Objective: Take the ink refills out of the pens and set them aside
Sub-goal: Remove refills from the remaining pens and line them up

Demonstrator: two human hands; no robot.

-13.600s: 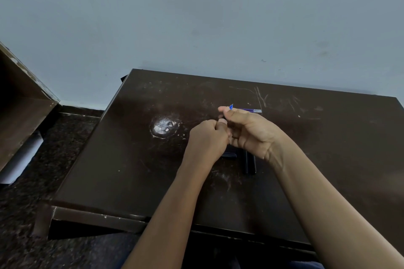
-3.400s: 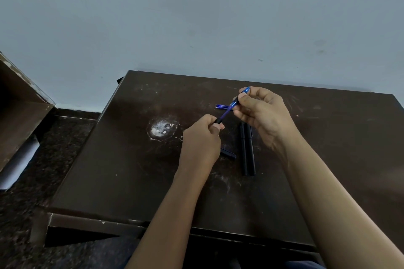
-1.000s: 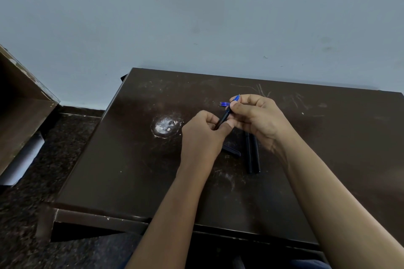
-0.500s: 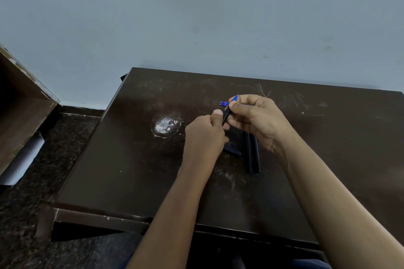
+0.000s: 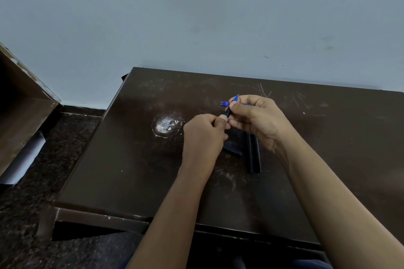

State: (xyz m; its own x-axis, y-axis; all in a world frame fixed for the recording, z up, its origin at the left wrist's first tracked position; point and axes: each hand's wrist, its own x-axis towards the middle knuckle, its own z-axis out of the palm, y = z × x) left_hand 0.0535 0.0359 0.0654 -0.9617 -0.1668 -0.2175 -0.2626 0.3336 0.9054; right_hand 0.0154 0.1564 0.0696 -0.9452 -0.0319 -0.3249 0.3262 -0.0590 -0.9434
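Observation:
Both hands hold one pen above the middle of the dark brown table (image 5: pixel 131 170). My left hand (image 5: pixel 203 135) grips the black barrel (image 5: pixel 228 113) at its lower end. My right hand (image 5: pixel 255 120) pinches the blue tip (image 5: pixel 235 98) at the upper end; the pen slants up to the right. Behind my right hand lie several blue refills (image 5: pixel 224 103) flat on the table, partly hidden. Two black pen barrels (image 5: pixel 253 155) lie side by side under my right wrist. A short black pen part (image 5: pixel 232 150) rests beside my left hand.
A round whitish scuffed patch (image 5: pixel 167 125) marks the table left of my hands. A pale blue wall (image 5: pixel 196 17) stands right behind the table. A brown wooden box (image 5: pixel 19 111) sits on the dark speckled floor (image 5: pixel 54 144) at the left.
Over the last second the hands have stayed close together on the pen. My left thumb has shifted on the barrel; the blue tip stays pinched in my right fingers.

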